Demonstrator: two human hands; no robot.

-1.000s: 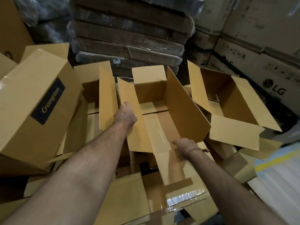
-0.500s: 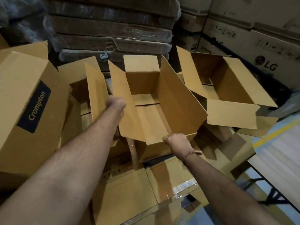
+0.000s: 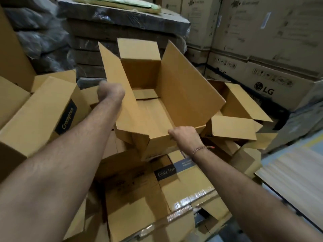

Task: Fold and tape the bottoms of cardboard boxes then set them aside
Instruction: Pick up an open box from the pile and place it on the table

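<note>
An open brown cardboard box [image 3: 174, 91] with its top flaps splayed sits raised over a heap of other boxes in the middle of the view. My left hand [image 3: 110, 92] is blurred and curled at the outside of the box's left flap; its fingers are hidden from me. My right hand [image 3: 184, 135] grips the box's near edge, fingers curled over the cardboard. A bracelet shows on that wrist. Inside the box, the folded bottom flaps are visible.
A closed Crompton box [image 3: 43, 116] lies at left. A taped box [image 3: 183, 193] marked Ginie Neo lies below the hands. Another open box [image 3: 241, 109] sits at right. Stacked LG cartons [image 3: 262, 84] and wrapped flat packs [image 3: 122, 28] stand behind.
Both hands have lifted the open box higher and away over the pile. My left hand has shifted along the left flap; my right hand keeps its grip on the near edge.
</note>
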